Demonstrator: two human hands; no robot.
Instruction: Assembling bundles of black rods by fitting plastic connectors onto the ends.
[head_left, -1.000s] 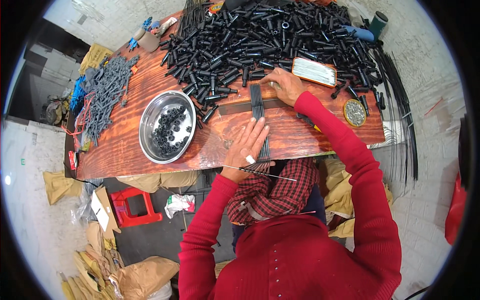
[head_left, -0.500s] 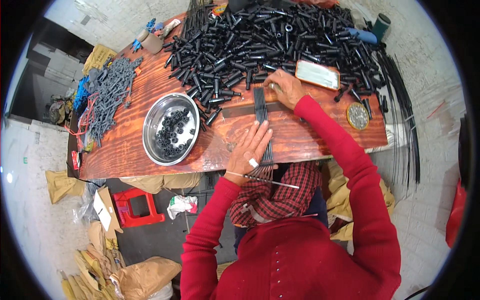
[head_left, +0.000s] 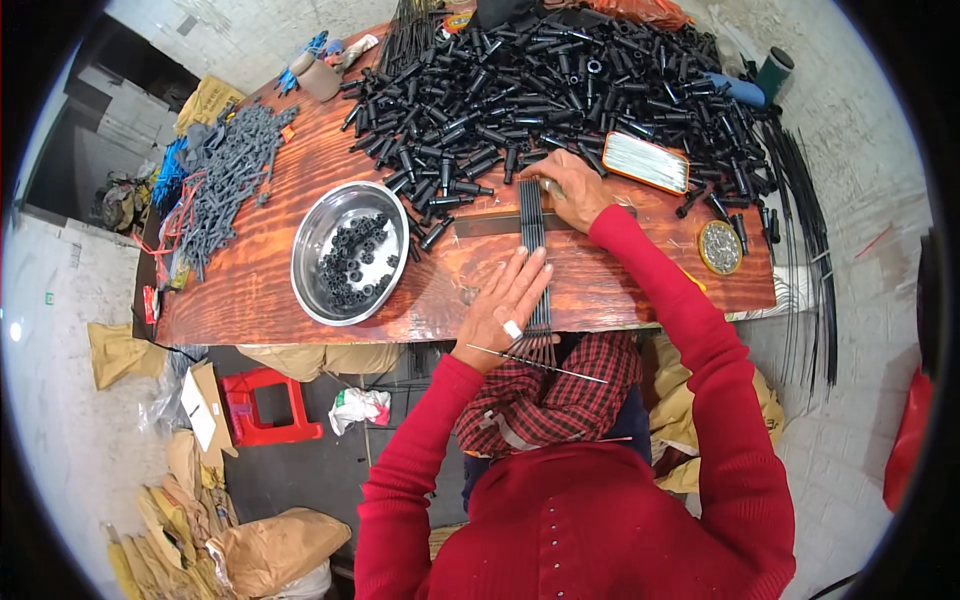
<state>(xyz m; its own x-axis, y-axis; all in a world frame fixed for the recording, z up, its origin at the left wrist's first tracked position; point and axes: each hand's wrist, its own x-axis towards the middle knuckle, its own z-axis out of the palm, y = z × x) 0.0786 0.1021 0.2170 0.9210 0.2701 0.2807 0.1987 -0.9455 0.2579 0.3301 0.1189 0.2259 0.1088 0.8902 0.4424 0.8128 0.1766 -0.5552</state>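
Mid-frame, the left hand [head_left: 503, 305] lies flat on thin black sticks [head_left: 532, 225] poking past the near edge of the table [head_left: 610, 290]. The right hand [head_left: 573, 193] curls by their far ends; I can't tell if it pinches. Wood runs left to a bowl [head_left: 316, 228]. Black tubes [head_left: 540, 95] pile up top.
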